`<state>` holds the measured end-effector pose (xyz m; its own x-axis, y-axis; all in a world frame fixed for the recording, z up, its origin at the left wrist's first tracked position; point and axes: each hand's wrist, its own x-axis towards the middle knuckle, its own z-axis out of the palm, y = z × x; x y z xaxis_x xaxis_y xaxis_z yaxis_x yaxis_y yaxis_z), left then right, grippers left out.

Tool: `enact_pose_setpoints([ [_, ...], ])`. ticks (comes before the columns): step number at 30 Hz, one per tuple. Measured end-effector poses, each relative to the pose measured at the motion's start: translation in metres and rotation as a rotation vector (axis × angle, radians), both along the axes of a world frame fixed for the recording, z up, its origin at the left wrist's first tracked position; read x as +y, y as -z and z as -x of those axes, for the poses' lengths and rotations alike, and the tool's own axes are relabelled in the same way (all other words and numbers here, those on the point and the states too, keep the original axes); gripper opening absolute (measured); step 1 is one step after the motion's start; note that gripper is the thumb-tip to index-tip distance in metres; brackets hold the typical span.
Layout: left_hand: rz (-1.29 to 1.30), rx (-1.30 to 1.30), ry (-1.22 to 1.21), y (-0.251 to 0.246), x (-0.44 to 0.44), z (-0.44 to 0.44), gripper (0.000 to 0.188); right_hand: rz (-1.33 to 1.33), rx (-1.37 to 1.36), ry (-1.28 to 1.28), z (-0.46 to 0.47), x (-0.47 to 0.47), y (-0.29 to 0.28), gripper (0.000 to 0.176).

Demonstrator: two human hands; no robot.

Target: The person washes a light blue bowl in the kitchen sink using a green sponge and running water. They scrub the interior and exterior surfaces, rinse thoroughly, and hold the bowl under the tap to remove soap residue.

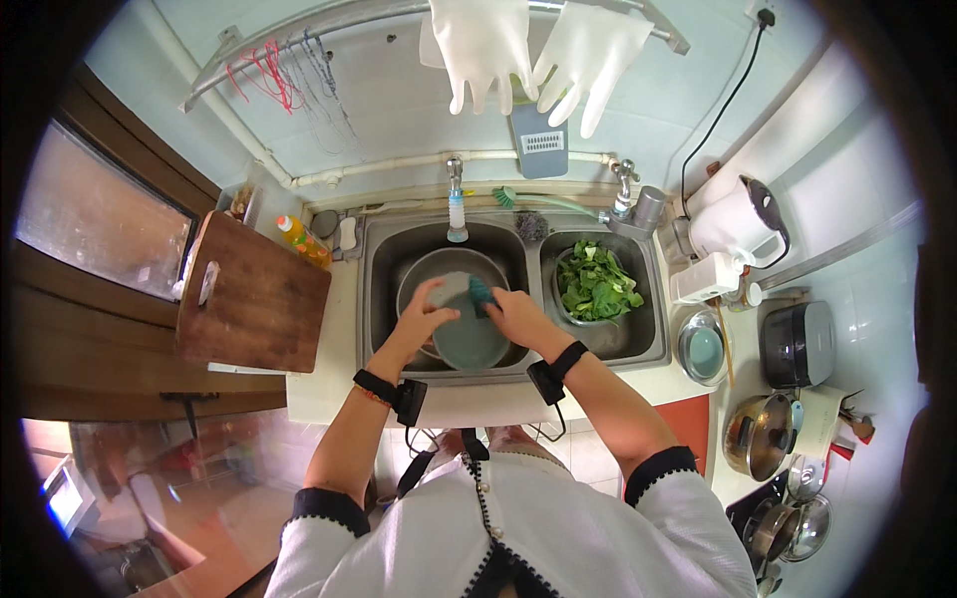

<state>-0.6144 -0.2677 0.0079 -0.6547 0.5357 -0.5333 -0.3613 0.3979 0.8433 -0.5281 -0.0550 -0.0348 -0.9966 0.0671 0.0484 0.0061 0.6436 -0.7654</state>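
Observation:
A pale green round dish [472, 340] is tilted over a metal basin [490, 261] in the left bowl of a double stainless-steel sink [364, 299]. My left hand [417, 320] grips the dish at its left edge, the thumb lying over its face. In my right hand [516, 318] is a dark teal scrubbing pad [480, 293], pressed against the upper right part of the dish. The fingers under the dish are hidden. Above the basin hangs a tap [455, 196] with a clear-and-blue nozzle.
Leafy greens [598, 280] fill a bowl in the right sink. A wooden cutting board [258, 295] stands left, beside a yellow-orange bottle [305, 241]. On the right are an electric kettle [736, 220], a white bottle [706, 278] and stacked bowls [704, 353]. White rubber gloves [486, 45] hang overhead.

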Motion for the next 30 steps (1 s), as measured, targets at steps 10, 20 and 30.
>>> enact_pose_setpoints([
  [10,-0.287,-0.038,-0.292,0.025,0.011,-0.041,0.065,0.274,0.03,0.473,-0.014,-0.034,0.025,0.025],
  [20,-0.022,0.543,0.242,0.03,0.005,-0.03,0.052,-0.336,0.191,-0.28,0.011,-0.005,-0.029,0.025],
  [30,0.136,0.59,-0.017,0.054,-0.006,-0.014,0.052,0.315,-0.147,0.182,-0.018,-0.018,0.012,0.029],
])
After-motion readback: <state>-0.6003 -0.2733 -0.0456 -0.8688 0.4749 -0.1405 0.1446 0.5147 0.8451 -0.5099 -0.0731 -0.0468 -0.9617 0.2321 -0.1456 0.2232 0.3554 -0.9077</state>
